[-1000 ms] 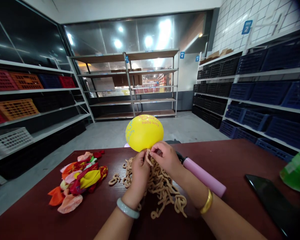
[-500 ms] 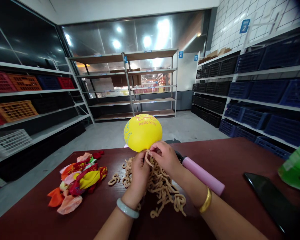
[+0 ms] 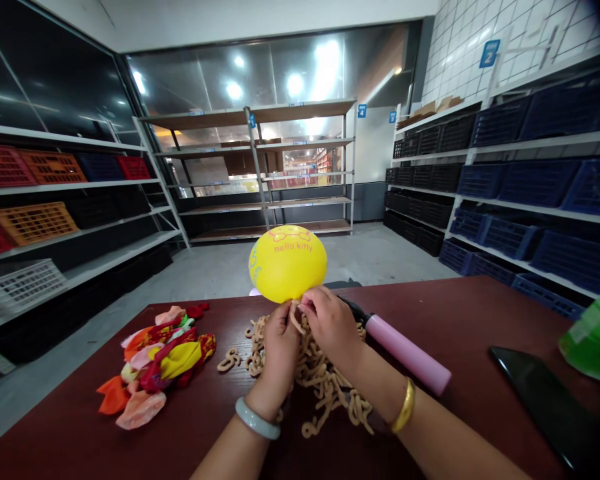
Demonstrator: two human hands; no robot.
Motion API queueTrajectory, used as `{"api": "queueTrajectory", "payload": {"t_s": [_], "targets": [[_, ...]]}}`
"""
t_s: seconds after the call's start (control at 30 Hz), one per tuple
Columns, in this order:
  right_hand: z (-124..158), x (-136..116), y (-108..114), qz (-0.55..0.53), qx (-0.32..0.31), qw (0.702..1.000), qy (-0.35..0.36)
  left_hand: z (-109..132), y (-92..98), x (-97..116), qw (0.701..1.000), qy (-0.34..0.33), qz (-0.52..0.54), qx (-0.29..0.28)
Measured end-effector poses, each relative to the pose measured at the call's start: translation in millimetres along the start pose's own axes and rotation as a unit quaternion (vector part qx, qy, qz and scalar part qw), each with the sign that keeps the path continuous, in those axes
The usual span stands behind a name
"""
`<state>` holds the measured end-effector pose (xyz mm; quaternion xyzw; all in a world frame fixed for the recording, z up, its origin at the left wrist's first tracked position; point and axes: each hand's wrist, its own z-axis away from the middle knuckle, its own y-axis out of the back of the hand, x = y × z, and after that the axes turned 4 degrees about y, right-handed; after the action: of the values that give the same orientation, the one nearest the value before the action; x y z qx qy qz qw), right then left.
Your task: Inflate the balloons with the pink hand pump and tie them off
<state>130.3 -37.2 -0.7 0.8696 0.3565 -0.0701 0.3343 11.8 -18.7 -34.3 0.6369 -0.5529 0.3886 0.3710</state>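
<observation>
An inflated yellow balloon with "hello kitty" print stands above the table in front of me, its neck pointing down. My left hand is closed, pinching the balloon's neck from the left. Against it my right hand is also closed, with thumb and forefinger pinched at the neck. A short tan cord piece hangs between the fingertips; which fingers grip it is partly hidden. Beneath both hands lies a loose pile of curly tan cord pieces.
Deflated coloured balloons lie heaped at the left of the dark red table. A pink hand pump is beside my right forearm. Farther right are a black tablet-like slab and a green translucent object. Shelves with crates stand around.
The balloon has turned slightly, so its print has shifted left. My right hand has lowered a little and its fingers have curled in more. My left hand keeps its pinch.
</observation>
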Motion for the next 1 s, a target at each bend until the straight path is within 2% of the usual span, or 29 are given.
{"api": "queueTrajectory", "payload": {"t_s": [0.17,0.33,0.57,0.7,0.83,1.0], "targets": [[-4.1,7.8,-1.4,-0.092,-0.012,0.996,-0.003,0.4,0.9,0.7,1.0,-0.018,-0.001,-0.001],[-4.4,10.2,-2.6,-0.066,-0.036,0.997,-0.008,-0.4,-1.1,1.1,0.999,0.011,0.035,-0.001],[1.2,0.4,-4.7,-0.051,0.032,0.998,-0.023,0.1,-3.8,-0.5,0.995,0.054,0.087,0.008],[1.8,-1.3,-3.2,-0.039,0.032,0.999,-0.007,1.9,-2.6,-0.8,0.997,0.03,0.071,0.025],[-1.4,3.2,-2.7,-0.117,0.038,0.992,-0.018,2.1,-0.6,-2.7,0.999,0.0,0.043,0.022],[-5.9,5.0,-2.6,-0.175,0.013,0.984,-0.04,1.2,0.2,-1.8,0.999,-0.007,0.027,0.023]]}}
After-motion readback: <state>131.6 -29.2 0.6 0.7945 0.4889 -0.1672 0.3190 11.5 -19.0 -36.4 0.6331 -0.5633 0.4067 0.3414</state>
